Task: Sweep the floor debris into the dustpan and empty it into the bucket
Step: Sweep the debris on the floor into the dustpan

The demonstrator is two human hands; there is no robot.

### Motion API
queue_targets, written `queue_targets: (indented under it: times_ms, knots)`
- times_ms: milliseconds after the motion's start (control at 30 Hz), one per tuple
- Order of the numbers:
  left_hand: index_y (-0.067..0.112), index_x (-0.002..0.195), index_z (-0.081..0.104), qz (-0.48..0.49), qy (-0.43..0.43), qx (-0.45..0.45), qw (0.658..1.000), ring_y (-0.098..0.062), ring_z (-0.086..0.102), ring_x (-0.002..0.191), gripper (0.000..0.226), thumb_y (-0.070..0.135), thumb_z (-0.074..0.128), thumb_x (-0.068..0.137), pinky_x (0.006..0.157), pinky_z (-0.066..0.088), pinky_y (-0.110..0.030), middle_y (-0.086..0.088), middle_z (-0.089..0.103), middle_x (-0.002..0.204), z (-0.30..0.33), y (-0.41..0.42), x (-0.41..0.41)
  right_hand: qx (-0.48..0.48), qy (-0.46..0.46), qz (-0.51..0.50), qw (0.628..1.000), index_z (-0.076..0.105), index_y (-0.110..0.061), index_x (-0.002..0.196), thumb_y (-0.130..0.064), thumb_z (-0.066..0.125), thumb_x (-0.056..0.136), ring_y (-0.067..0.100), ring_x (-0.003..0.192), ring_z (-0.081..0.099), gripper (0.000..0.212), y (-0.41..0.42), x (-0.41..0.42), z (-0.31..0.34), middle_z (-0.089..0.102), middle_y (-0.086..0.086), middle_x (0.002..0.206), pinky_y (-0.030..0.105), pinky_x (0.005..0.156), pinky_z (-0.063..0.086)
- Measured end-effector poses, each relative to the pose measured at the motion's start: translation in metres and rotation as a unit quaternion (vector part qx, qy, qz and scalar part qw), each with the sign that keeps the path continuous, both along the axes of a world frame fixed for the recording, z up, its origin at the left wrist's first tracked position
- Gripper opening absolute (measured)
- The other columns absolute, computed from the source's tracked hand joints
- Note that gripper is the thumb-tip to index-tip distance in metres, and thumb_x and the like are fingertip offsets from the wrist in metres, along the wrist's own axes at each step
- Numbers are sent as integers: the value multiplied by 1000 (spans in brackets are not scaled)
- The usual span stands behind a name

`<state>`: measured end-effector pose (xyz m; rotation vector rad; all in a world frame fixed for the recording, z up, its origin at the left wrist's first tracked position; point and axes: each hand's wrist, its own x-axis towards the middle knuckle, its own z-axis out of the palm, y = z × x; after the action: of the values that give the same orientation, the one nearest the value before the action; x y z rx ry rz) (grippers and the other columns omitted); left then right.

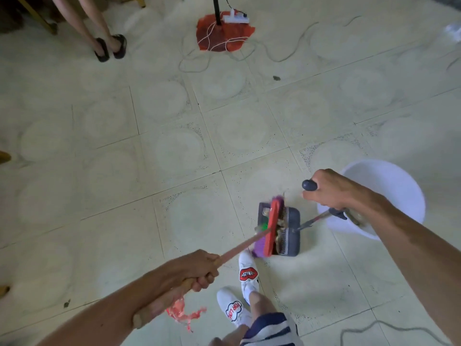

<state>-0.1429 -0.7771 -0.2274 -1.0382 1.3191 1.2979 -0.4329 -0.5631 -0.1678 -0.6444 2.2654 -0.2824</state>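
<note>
My left hand (199, 269) grips the wooden handle of a broom (270, 227) whose red head and purple bristles lie across the mouth of a dark grey dustpan (293, 231) on the tiled floor. Brownish debris (279, 237) sits inside the pan under the bristles. My right hand (324, 189) grips the dark top grip of the dustpan's long upright handle. A white bucket (389, 186) stands just right of the pan, partly hidden behind my right forearm.
My feet in white shoes (248, 270) stand just below the dustpan. Another person's legs in black sandals (111, 47) are at the top left. A stand on a red base (224, 33) with cables sits at the top centre. A small speck (276, 77) lies farther out.
</note>
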Motion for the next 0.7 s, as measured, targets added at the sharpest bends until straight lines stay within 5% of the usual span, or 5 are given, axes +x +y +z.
queue_targets:
  times_ms: [133,233,400,700]
  knots:
    - [10,143,42,-1,-17,-3,1000,-6,29,34,46,21,44,98,30,23,-13,5,41,51,14,-33,8,-16,-13,9,1000,30,-19,53,-17,64,83,9,28,21,45,9,-6,4,31,-6,49,16,31,19]
    - [37,132,52,18,-8,5,1000,-8,27,36,49,13,47,90,31,22,-13,5,41,54,39,-70,31,0,1,16,1000,31,-19,57,-19,62,83,11,38,24,41,6,-11,7,33,-4,53,22,37,23]
    - [44,127,57,44,-6,1,999,-12,29,39,60,7,52,81,31,27,-13,-2,43,60,76,-103,54,3,-9,11,1000,36,-16,55,-19,63,81,14,42,30,38,9,-15,4,38,-2,52,27,43,26]
    - [28,148,34,-62,42,-92,993,-10,38,32,66,3,47,89,30,34,-16,-1,47,55,83,-70,4,-1,-1,6,1000,36,-16,51,-20,65,82,11,38,30,43,24,-2,3,38,-3,49,17,34,22]
